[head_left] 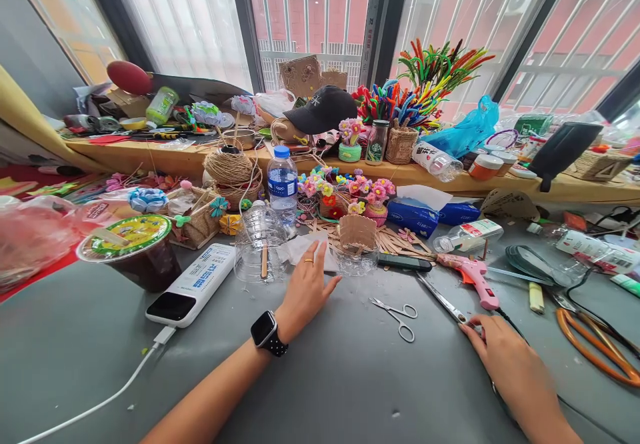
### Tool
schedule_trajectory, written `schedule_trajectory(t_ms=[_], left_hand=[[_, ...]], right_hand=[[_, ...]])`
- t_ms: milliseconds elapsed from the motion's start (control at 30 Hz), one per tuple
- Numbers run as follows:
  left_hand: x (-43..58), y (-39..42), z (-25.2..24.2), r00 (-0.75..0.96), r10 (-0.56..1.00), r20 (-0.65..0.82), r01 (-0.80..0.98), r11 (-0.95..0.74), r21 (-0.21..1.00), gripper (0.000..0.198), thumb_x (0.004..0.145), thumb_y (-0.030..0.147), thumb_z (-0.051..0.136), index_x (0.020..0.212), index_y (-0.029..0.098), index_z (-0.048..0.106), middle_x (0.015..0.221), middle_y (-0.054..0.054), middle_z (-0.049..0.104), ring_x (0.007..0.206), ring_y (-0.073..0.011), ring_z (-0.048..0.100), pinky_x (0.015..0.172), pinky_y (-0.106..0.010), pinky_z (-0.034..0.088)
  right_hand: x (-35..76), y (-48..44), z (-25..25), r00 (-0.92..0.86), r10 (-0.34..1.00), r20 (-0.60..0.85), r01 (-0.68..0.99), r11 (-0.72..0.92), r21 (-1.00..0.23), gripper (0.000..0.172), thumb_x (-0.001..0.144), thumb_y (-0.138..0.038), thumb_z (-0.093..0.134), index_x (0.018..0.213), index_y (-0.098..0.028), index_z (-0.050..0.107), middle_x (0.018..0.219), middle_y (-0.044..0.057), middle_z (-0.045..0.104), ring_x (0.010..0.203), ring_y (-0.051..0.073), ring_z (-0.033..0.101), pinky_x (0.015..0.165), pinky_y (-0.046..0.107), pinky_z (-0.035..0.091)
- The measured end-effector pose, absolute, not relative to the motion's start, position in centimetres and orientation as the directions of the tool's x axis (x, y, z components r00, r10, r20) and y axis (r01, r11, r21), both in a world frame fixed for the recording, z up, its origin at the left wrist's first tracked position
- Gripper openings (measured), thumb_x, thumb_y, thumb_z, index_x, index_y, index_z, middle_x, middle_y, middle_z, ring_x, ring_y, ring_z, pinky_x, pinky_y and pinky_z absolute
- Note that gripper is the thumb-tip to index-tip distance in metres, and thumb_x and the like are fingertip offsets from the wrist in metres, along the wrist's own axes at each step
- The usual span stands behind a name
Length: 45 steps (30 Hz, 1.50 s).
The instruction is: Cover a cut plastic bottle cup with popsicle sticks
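My left hand (307,283), with a ring and a watch on its wrist, lies with fingers stretched out, the tips over a white tissue (293,249). Beside it on the left is a clear cut plastic bottle piece (250,257) with a wooden stick (265,261) at it. To the right, a panel of joined wooden sticks (358,232) stands by another clear plastic piece (357,263). My right hand (513,357) pinches the near end of a slim silver metal tool (444,299), perhaps a craft knife. Small scissors (400,317) lie between my hands.
A pink glue gun (473,277) and orange-handled scissors (595,347) lie at right. At left are a power bank (193,287) with a cable and a lidded drink cup (145,267). Behind stand a water bottle (283,187), twine (229,167), craft flowers and tissue packs (413,217).
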State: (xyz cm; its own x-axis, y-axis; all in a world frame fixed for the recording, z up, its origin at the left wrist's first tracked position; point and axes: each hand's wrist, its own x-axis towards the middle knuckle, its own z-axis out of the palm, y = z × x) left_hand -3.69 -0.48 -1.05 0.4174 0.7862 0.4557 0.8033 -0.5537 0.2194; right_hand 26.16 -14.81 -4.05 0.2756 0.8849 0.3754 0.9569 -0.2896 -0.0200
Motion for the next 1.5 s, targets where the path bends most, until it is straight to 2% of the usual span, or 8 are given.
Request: schedule_trajectory(t_ms=[133, 300, 500, 700, 833, 1067, 1367, 1500], left_hand=[[-2.8, -0.2, 0.3, 0.422, 0.785, 0.454, 0.722, -0.594, 0.355, 0.053, 0.077, 0.038, 0.050, 0.124, 0.021, 0.034, 0.138, -0.017, 0.023, 0.126, -0.0278, 0.028, 0.097, -0.044, 0.034], [-1.7, 0.3, 0.7, 0.374, 0.831, 0.411, 0.620, -0.554, 0.556, 0.021, 0.077, 0.034, 0.052, 0.089, 0.017, 0.049, 0.132, -0.018, 0.031, 0.123, -0.0280, 0.034, 0.095, -0.045, 0.035], [-2.3, -0.4, 2.1, 0.229, 0.847, 0.480, 0.355, -0.532, 0.769, 0.021, 0.074, 0.036, 0.056, 0.078, 0.018, 0.048, 0.131, -0.013, 0.030, 0.120, -0.0269, 0.038, 0.093, -0.044, 0.039], [-3.0, -0.9, 3.8, 0.245, 0.917, 0.314, -0.172, -0.277, 0.945, 0.023, 0.071, 0.035, 0.059, 0.075, 0.016, 0.046, 0.133, -0.010, 0.029, 0.104, -0.0238, 0.054, 0.094, -0.041, 0.038], [-2.6, -0.4, 3.5, 0.312, 0.925, 0.215, -0.318, -0.112, 0.941, 0.025, 0.070, 0.036, 0.061, 0.078, 0.016, 0.047, 0.131, -0.009, 0.035, 0.101, -0.0226, 0.056, 0.098, -0.041, 0.033], [-0.1, 1.0, 3.4, 0.262, 0.958, 0.119, -0.526, 0.038, 0.850, 0.050, 0.070, 0.040, 0.060, 0.111, 0.020, 0.039, 0.128, -0.011, 0.038, 0.121, -0.0223, 0.038, 0.101, -0.036, 0.028], [1.3, 1.4, 1.8, 0.398, 0.913, 0.089, -0.649, 0.212, 0.730, 0.063, 0.064, 0.031, 0.067, 0.118, 0.025, 0.035, 0.114, -0.007, 0.050, 0.115, -0.0205, 0.043, 0.099, -0.041, 0.031], [0.3, 1.5, 1.7, 0.419, 0.905, 0.077, -0.718, 0.278, 0.638, 0.049, 0.068, 0.041, 0.059, 0.109, 0.019, 0.041, 0.106, -0.008, 0.056, 0.108, -0.0211, 0.050, 0.100, -0.040, 0.030]], right_hand=[[25.1, -14.3, -3.3, 0.224, 0.891, 0.395, 0.973, -0.224, -0.048, 0.051, 0.084, -0.055, 0.019, 0.092, -0.017, 0.052, 0.076, 0.007, 0.059, 0.064, 0.020, 0.058, 0.055, 0.033, 0.044], [22.6, -12.9, -2.4, 0.157, 0.929, 0.335, 0.974, -0.089, -0.210, 0.041, 0.084, -0.051, 0.028, 0.083, -0.020, 0.055, 0.073, 0.003, 0.059, 0.065, 0.017, 0.058, 0.053, 0.028, 0.043], [20.6, -10.4, -0.1, 0.145, 0.949, 0.282, 0.873, 0.012, -0.487, 0.035, 0.081, -0.048, 0.039, 0.091, -0.019, 0.055, 0.079, 0.004, 0.059, 0.064, 0.015, 0.055, 0.062, 0.030, 0.045], [19.1, -6.5, 1.9, 0.122, 0.989, 0.083, 0.238, 0.052, -0.970, 0.057, 0.070, -0.061, 0.047, 0.108, -0.019, 0.047, 0.116, 0.013, 0.052, 0.102, 0.023, 0.052, 0.077, 0.036, 0.048], [17.9, -4.9, 2.5, -0.126, 0.992, -0.005, -0.211, -0.032, -0.977, 0.063, 0.072, -0.063, 0.040, 0.118, -0.021, 0.041, 0.127, 0.013, 0.044, 0.109, 0.025, 0.049, 0.083, 0.041, 0.046], [15.7, -3.3, 3.5, -0.077, 0.996, 0.041, -0.323, 0.014, -0.946, 0.047, 0.074, -0.043, 0.053, 0.117, -0.025, 0.042, 0.125, 0.007, 0.047, 0.104, 0.021, 0.053, 0.087, 0.039, 0.044], [15.5, -1.8, 3.5, -0.022, 0.992, 0.123, -0.110, 0.120, -0.987, 0.061, 0.069, -0.056, 0.053, 0.119, -0.022, 0.041, 0.122, 0.009, 0.049, 0.104, 0.020, 0.052, 0.083, 0.032, 0.046], [17.2, -1.0, 1.9, -0.014, 0.949, 0.315, 0.380, 0.297, -0.876, 0.062, 0.082, -0.059, 0.013, 0.117, -0.017, 0.043, 0.116, 0.012, 0.053, 0.100, 0.019, 0.055, 0.076, 0.031, 0.048]])
